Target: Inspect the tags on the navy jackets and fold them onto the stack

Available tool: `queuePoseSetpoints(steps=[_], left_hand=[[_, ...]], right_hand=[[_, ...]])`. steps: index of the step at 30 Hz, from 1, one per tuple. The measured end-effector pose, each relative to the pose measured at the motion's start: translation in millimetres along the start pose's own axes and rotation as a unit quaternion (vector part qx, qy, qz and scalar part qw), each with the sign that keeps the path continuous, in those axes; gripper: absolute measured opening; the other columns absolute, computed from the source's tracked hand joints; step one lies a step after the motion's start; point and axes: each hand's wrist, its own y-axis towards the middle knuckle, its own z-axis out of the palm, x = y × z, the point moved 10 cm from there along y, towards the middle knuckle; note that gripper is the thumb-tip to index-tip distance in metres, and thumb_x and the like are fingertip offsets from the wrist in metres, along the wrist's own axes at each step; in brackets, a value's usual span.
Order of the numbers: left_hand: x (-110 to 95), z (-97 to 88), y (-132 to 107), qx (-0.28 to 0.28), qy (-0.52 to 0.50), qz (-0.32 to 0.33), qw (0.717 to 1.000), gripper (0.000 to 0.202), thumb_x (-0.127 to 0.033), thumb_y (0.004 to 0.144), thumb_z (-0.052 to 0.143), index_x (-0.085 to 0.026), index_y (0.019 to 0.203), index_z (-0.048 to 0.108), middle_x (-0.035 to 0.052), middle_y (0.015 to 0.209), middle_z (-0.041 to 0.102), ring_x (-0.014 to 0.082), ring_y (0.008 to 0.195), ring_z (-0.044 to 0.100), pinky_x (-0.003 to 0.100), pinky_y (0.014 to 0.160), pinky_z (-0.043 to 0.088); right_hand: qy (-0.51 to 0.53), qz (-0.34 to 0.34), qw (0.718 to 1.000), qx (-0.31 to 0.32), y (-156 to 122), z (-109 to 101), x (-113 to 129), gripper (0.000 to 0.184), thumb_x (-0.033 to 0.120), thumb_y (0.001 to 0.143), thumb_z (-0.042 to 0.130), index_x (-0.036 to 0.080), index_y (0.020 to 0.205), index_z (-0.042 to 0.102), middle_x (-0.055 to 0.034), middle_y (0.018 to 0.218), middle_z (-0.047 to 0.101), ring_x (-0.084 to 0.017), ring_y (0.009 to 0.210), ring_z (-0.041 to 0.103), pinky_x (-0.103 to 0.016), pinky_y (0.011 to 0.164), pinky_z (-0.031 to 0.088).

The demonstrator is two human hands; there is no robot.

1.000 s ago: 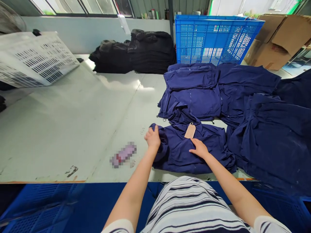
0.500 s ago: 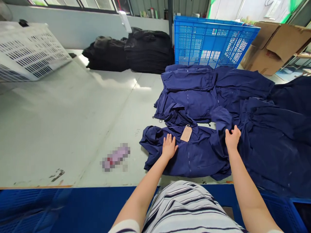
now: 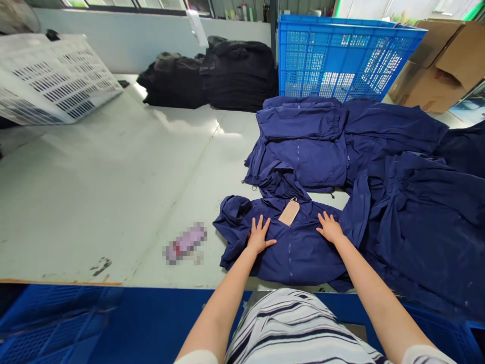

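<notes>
A navy hooded jacket (image 3: pixel 278 258) lies front up at the table's near edge, its hood pointing away from me. Its zip runs down the middle, and a tan paper tag (image 3: pixel 289 212) rests near the collar. Flat on the jacket's left part is my left hand (image 3: pixel 259 236), fingers spread. My right hand (image 3: pixel 329 227) presses on the right chest, also with fingers apart and nothing held. The left sleeve is bunched beside my left hand. The sleeve on the right (image 3: pixel 356 207) stretches out towards the neighbouring navy garments.
Folded navy jackets (image 3: pixel 303 156) lie behind, with more navy garments (image 3: pixel 432 227) on the right. A blue crate (image 3: pixel 352 58), cardboard box (image 3: pixel 435 65), black garment stacks (image 3: pixel 238 76) and white basket (image 3: pixel 60 78) stand farther back. A pixelated purple item (image 3: pixel 186 243) lies on the table (image 3: pixel 125 187).
My right hand has let go of the right sleeve and moved left onto the jacket's chest. The sleeve has dropped outward to the right. My left hand stays on the jacket.
</notes>
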Motion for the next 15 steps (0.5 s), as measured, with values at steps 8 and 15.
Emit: queuePoseSetpoints(steps=[8,15], left_hand=[[-20,-11.5,-55,-0.016,0.078,-0.024,0.997,0.060,-0.052,0.084,0.062,-0.026,0.137,0.054,0.0174,0.138,0.053,0.0392,0.117,0.052,0.049,0.089,0.045],[-65,-72.1,9,-0.096,0.062,0.062,0.992,0.039,-0.038,0.090,0.056,-0.020,0.125,0.061,0.0150,0.131,0.056,0.0290,0.124,0.048,0.042,0.102,0.039]], right_hand=[[0.000,0.000,0.998,0.055,-52,8,17,0.048,0.049,0.092,0.053,0.018,0.128,0.060,-0.0212,0.131,0.059,-0.032,0.109,0.064,-0.041,0.087,0.050],[0.054,-0.145,0.980,-0.123,0,-84,90,0.038,0.028,0.098,0.039,0.023,0.130,0.059,-0.0112,0.132,0.061,-0.022,0.126,0.053,-0.035,0.104,0.041]])
